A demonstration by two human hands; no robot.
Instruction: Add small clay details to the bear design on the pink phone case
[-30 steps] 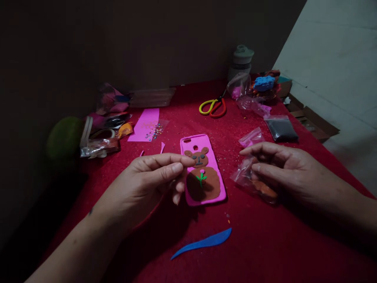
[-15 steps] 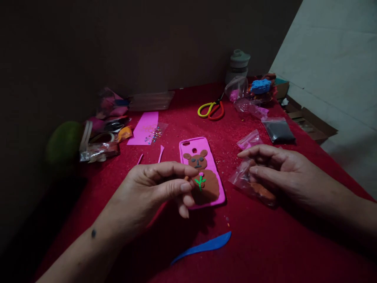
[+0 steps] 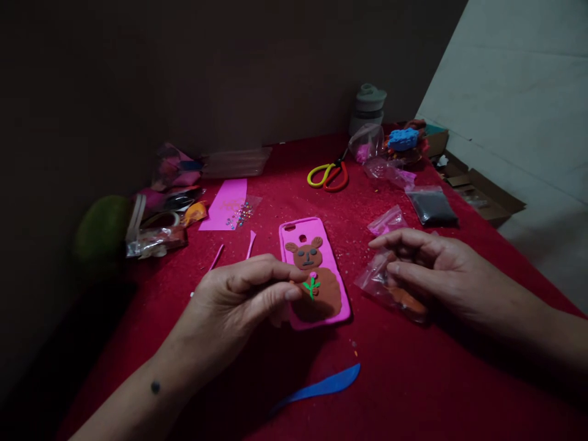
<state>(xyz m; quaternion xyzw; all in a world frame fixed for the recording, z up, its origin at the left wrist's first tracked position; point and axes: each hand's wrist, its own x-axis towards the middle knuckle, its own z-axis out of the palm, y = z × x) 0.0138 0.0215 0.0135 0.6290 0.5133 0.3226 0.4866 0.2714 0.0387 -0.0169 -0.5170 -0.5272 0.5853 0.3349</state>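
A pink phone case (image 3: 331,242) lies on the red cloth, decorated with a brown clay bear (image 3: 328,300). The bear has round ears, grey facial features and a green-stemmed pink flower (image 3: 313,285) on its body. My left hand (image 3: 250,291) hovers over the case's lower left, thumb and forefinger pinched around a small piece of brown clay, mostly hidden. My right hand (image 3: 432,266) is held with thumb and fingers apart above a clear zip bag (image 3: 374,275) containing brown clay (image 3: 407,301). Nearer me rests a blue plastic modelling knife (image 3: 328,384).
Yellow-and-red scissors (image 3: 328,176) lie farther back. At left are pink paper (image 3: 225,202), rhinestones (image 3: 241,214), thin pink tools (image 3: 250,244) and assorted packets (image 3: 160,236). A bag of dark clay (image 3: 432,207), a bottle (image 3: 369,110) and blue clay (image 3: 403,139) stand at right.
My left hand's lower fingers have curled in beneath the pinch. My right hand stays almost where it was, and the view has shifted slightly.
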